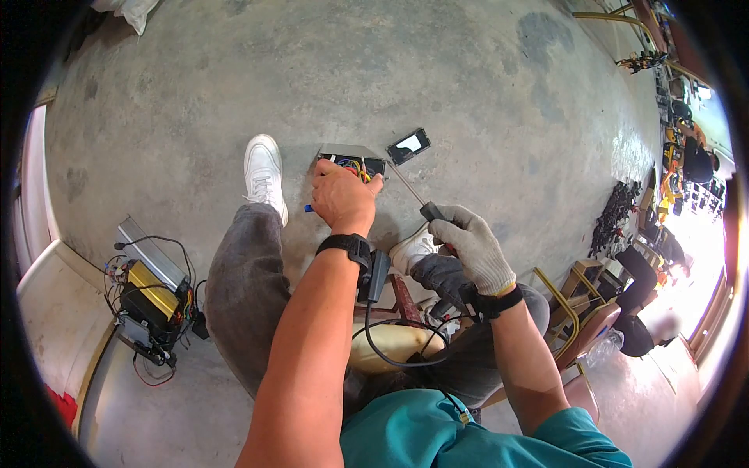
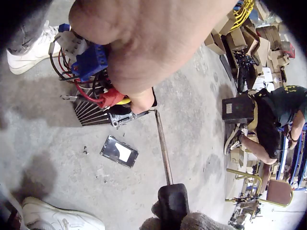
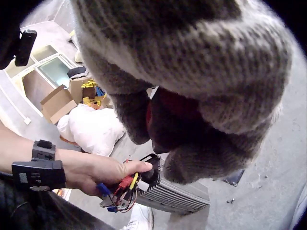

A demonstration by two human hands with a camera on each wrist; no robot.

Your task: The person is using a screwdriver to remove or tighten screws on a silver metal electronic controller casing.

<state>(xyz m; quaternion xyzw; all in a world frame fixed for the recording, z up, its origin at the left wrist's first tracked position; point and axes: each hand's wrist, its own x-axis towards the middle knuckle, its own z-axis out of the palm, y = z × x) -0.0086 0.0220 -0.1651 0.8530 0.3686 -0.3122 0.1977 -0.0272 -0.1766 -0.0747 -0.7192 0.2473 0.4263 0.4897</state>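
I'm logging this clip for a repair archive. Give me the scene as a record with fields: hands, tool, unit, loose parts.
left hand: bare, grips the wire bundle at the finned metal box's open end
right hand: gloved, grips the screwdriver by its handle
screwdriver tip: at the box's open end
cover plate: flat on the concrete floor, apart from the box
elsewhere: second opened unit with wires, on the person's left

Finned grey box (image 1: 343, 151), coloured wires (image 1: 353, 166) exposed, screwdriver (image 1: 411, 191) tip at its end
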